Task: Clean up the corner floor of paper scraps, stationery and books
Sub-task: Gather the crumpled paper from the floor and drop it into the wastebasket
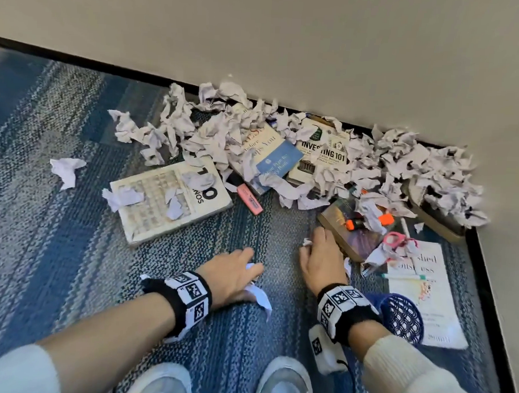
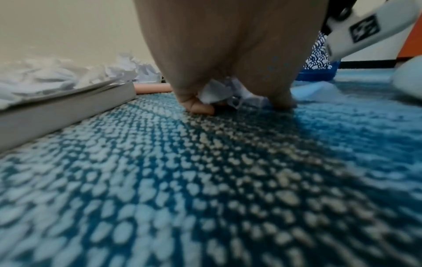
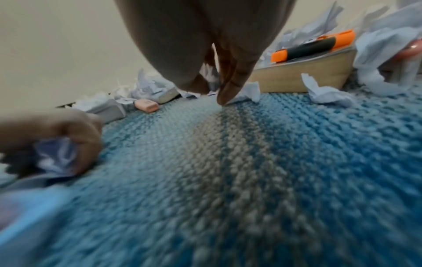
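Crumpled white paper scraps (image 1: 285, 143) lie heaped along the wall into the corner, over several books. My left hand (image 1: 248, 265) rests low on the blue carpet and grips a bunch of scraps (image 2: 217, 92); a strip of paper (image 1: 259, 298) trails from under the palm. My right hand (image 1: 310, 244) sits beside a dark book (image 1: 355, 240) and pinches a small scrap (image 1: 307, 242) between thumb and fingers. In the right wrist view its fingertip (image 3: 222, 101) touches the carpet by another scrap (image 3: 247, 92). A pink eraser (image 1: 250, 198) lies ahead of my left hand.
Two orange highlighters (image 1: 385, 218) lie on the dark book. Pink scissors (image 1: 395, 239) and a pen (image 1: 404, 276) lie on a white book (image 1: 427, 295). A blue mesh basket (image 1: 402, 318) stands beside my right wrist. A large pale book (image 1: 168, 197) lies left. My shoes (image 1: 284, 384) are below.
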`<state>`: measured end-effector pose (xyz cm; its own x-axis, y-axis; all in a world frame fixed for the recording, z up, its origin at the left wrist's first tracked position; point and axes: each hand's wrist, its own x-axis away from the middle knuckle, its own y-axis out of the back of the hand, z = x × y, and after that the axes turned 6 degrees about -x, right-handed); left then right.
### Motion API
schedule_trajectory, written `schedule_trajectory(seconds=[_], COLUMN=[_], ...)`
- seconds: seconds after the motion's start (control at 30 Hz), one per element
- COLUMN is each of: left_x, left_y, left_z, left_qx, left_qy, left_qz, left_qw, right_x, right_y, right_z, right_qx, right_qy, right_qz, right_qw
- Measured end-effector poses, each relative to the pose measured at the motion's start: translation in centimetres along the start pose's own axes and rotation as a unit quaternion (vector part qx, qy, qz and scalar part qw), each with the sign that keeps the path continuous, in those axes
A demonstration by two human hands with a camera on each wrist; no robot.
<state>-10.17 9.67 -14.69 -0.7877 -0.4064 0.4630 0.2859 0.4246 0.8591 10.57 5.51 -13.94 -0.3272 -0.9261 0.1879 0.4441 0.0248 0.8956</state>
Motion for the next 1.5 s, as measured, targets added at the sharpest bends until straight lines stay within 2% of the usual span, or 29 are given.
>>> schedule_trajectory(seconds=[0.13, 0.23, 0.3, 0.37, 0.43, 0.53, 0.67, 0.77, 0.9, 0.97, 1.03, 1.1, 1.2, 1.33, 1.4, 1.5], left_x=[-1.3, -1.9, -1.7, -1.5, -1.3, -0.6, 1.0, 2.9, 6.4, 8.3, 9.9, 11.0, 11.8, 12.6, 13.4, 13.9], left_y=[0.1, 0.4, 0.6, 0.5, 0.5, 0.7, 1.3, 1.7, 0.8, -0.4, -1.7, -2.6, -3.0, -3.2, -3.5, -4.1], left_z=[0.0, -0.3, -0.4, -0.4, 0.0, 1.2, 3.7, 6.1, 9.5, 10.4, 10.7, 10.7, 10.2, 9.5, 9.2, 8.9], left_qx=[0.009, 0.073, 0.124, 0.145, 0.152, 0.171, 0.177, 0.153, 0.111, 0.099, 0.076, 0.037, -0.026, -0.042, -0.036, -0.019], left_qy=[0.007, 0.038, 0.051, 0.064, 0.078, 0.091, 0.124, 0.186, 0.232, 0.232, 0.212, 0.198, 0.196, 0.191, 0.189, 0.229], left_qz=[-0.016, -0.029, -0.041, -0.049, -0.062, -0.116, -0.218, -0.22, -0.23, -0.214, -0.17, -0.104, -0.019, 0.034, 0.059, 0.046], left_qw=[1.0, 0.996, 0.99, 0.986, 0.983, 0.974, 0.952, 0.945, 0.938, 0.944, 0.959, 0.974, 0.98, 0.98, 0.98, 0.972], right_x=[2.1, 2.7, 2.8, 2.7, 2.3, 1.8, 0.6, -0.9, -2.3, -2.8, -3.2, -3.6, -4.2, -3.7, -3.1, -2.9], right_y=[0.5, 1.3, 1.4, 1.0, 0.8, 0.7, 1.0, 1.0, 0.4, 0.4, 0.2, -0.1, -1.1, -1.7, -2.1, -1.7], right_z=[-1.4, -2.7, -3.6, -4.4, -4.6, -4.0, -2.3, -1.7, -0.7, 0.2, 0.8, 1.1, 0.9, 1.6, 1.4, 1.0], right_qx=[-0.051, -0.048, 0.012, 0.061, 0.07, 0.105, 0.09, 0.102, 0.154, 0.172, 0.174, 0.13, 0.101, 0.129, 0.122, 0.089], right_qy=[-0.081, -0.188, -0.226, -0.227, -0.204, -0.129, -0.032, 0.023, 0.118, 0.123, 0.139, 0.114, 0.07, 0.065, 0.046, 0.07], right_qz=[0.018, -0.067, -0.046, -0.003, 0.011, 0.013, -0.052, -0.038, 0.012, 0.029, 0.029, 0.034, 0.042, 0.018, 0.03, 0.005], right_qw=[0.995, 0.979, 0.973, 0.972, 0.976, 0.986, 0.994, 0.994, 0.981, 0.977, 0.975, 0.984, 0.991, 0.989, 0.991, 0.994])
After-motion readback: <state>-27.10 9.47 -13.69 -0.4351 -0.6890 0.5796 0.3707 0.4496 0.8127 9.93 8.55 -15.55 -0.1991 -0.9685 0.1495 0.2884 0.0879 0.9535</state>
